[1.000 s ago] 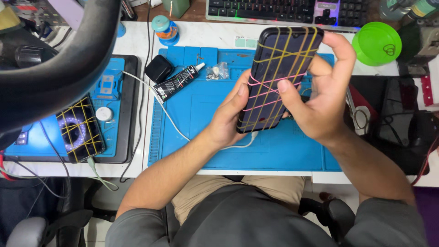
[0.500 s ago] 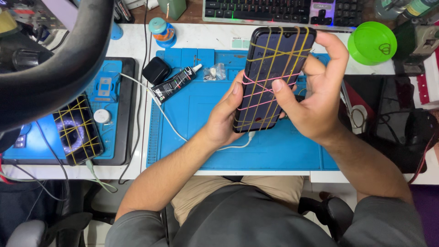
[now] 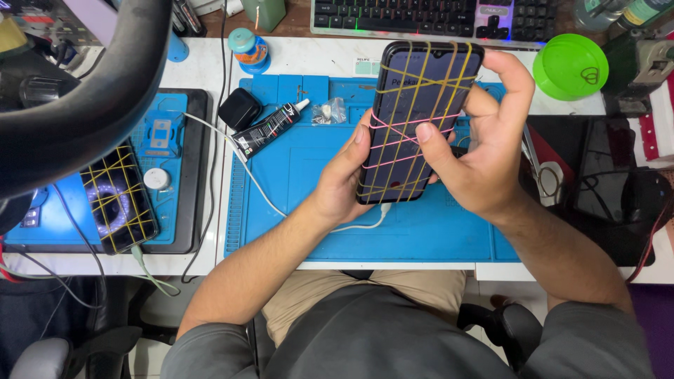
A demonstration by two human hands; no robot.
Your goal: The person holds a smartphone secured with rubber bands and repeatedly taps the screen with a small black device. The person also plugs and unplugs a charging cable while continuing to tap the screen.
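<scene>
Lifted slightly higher than before, the dark phone (image 3: 420, 119), crisscrossed with yellow and pink rubber bands, sits gripped by both hands.

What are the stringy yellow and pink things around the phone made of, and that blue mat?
The bands look like stretchy rubber: thin, taut, crisscrossing the phone, whose front seems glossy glass. The blue mat looks like soft matte silicone, with moulded ridges and trays, though I can't be sure.
</scene>
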